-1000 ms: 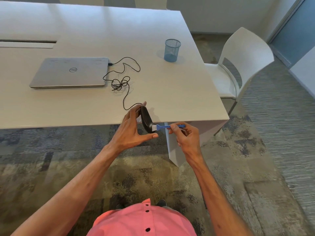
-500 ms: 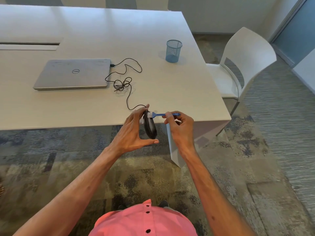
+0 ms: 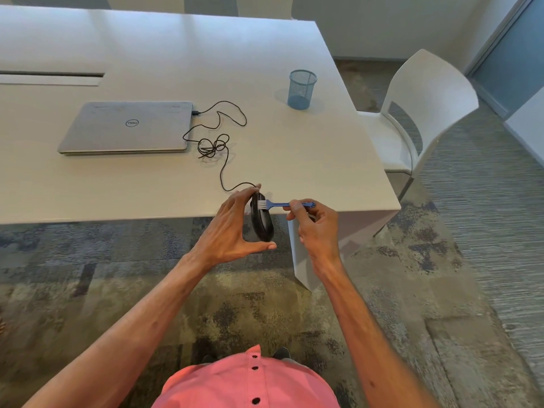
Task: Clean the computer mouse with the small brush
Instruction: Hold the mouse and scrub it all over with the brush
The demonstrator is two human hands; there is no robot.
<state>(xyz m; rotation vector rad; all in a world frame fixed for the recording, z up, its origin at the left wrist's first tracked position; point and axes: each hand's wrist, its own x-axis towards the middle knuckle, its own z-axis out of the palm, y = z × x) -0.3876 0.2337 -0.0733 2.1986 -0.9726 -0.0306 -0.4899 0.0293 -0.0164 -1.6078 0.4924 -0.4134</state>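
Just off the near edge of the table (image 3: 147, 187), the left hand (image 3: 226, 234) holds the mouse (image 3: 261, 220) on edge, clear of the tabletop. Its fingers curl over the far end and the thumb presses under the near end, so the black body stands roughly upright between them, the hand otherwise spread wide. The right hand (image 3: 316, 225) pinches the brush (image 3: 282, 204) by the end of its blue handle, fingers closed around it. The handle lies about level, pointing left, and the white bristles touch the upper part of the mouse, on the side facing the right hand.

From the top of the mouse a black cable (image 3: 217, 145) runs back onto the table, tangles into a loose knot, and plugs into the right side of a closed silver laptop (image 3: 126, 128). A blue mesh cup (image 3: 301, 89) stands upright farther back, near the right edge and well apart from the laptop. A white chair (image 3: 424, 113) sits beside the table's right side on patterned carpet (image 3: 88, 290). At the bottom of the view the person's pink buttoned shirt (image 3: 247, 384) shows.
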